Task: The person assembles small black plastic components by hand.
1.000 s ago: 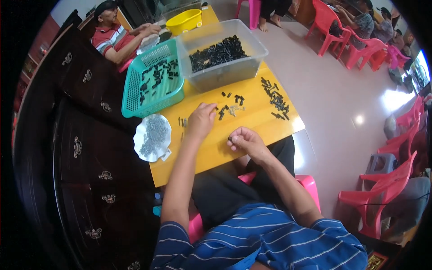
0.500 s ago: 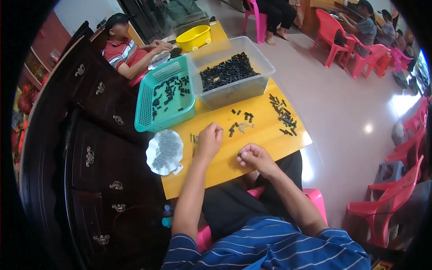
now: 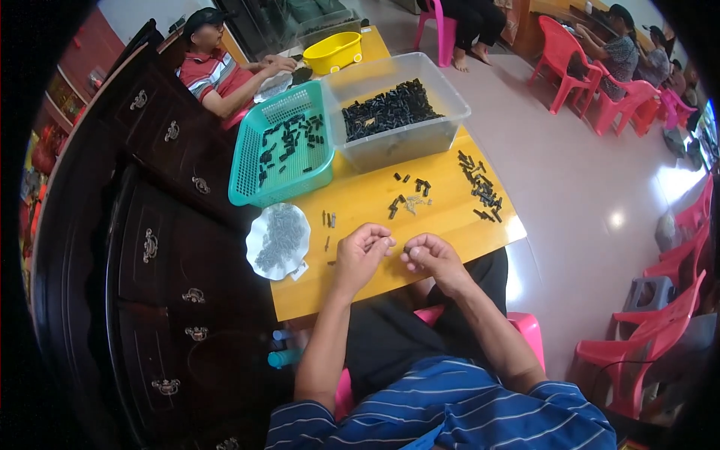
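My left hand (image 3: 361, 259) is closed in a pinch over the near part of the yellow table (image 3: 300, 296). Whatever is between its fingertips is too small to make out. Facing it, my right hand (image 3: 439, 262) pinches a small dark piece, mostly hidden by the fingers. The fingertips of both hands are close together but apart. Beyond them lie several short black pieces (image 3: 423, 186) beside a little heap of pale clear bits (image 3: 413, 202). Left of my left hand are a few loose small pins (image 3: 327, 242) and a white scalloped dish (image 3: 255, 244) full of small clear-grey pieces.
A teal basket (image 3: 240, 176) and a clear plastic bin (image 3: 390, 154) hold many black pieces. More black pieces (image 3: 482, 187) lie along the right edge. A yellow tub (image 3: 332, 52) stands behind. Another person (image 3: 225, 79) works at the far left, beside dark drawers (image 3: 169, 277).
My left hand has moved right and nearer to me, toward my right hand, uncovering the small pins. My right hand stays nearly in place. The view has shifted slightly.
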`<state>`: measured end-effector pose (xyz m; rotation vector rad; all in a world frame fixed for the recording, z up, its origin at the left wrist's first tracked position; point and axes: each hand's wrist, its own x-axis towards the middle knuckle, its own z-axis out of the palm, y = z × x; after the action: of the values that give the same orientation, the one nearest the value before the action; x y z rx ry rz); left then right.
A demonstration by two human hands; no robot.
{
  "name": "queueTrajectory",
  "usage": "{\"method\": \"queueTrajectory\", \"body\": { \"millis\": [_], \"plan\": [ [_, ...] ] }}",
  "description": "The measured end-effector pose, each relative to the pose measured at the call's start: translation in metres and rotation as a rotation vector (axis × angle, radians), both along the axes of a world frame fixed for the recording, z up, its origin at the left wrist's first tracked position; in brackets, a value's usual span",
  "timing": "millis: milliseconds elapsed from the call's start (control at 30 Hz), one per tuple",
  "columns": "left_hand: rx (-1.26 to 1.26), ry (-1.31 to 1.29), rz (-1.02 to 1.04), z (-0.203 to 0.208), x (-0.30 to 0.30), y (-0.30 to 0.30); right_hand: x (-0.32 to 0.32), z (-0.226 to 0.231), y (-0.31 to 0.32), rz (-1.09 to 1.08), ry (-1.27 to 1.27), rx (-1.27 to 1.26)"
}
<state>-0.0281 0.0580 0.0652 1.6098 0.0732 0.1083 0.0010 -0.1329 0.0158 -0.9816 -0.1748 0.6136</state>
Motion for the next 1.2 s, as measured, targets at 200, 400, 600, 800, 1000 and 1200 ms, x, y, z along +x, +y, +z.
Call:
{"method": "queueTrajectory", "body": {
  "millis": [200,400,600,800,1000,1200],
  "plan": [
    [0.091,-0.083,-0.075,-0.003,-0.008,0.001,-0.008,0.015,0.001,-0.003,-0.034,0.022],
    [0.035,-0.049,-0.085,0.009,-0.016,-0.006,-0.012,0.018,0.003,-0.019,-0.086,0.020],
    [0.115,-0.057,-0.098,0.010,-0.014,-0.006,-0.011,0.017,0.002,-0.044,-0.115,0.007],
    [-0.002,-0.045,-0.108,0.012,-0.014,-0.006,-0.011,0.027,-0.001,-0.021,-0.046,0.020],
    [-0.008,-0.036,-0.117,0.012,-0.015,-0.007,-0.013,0.026,-0.001,-0.022,-0.031,0.059],
    [0.131,-0.087,-0.047,0.017,-0.018,-0.013,-0.016,0.023,0.002,-0.082,-0.123,0.035]
  ]
}}
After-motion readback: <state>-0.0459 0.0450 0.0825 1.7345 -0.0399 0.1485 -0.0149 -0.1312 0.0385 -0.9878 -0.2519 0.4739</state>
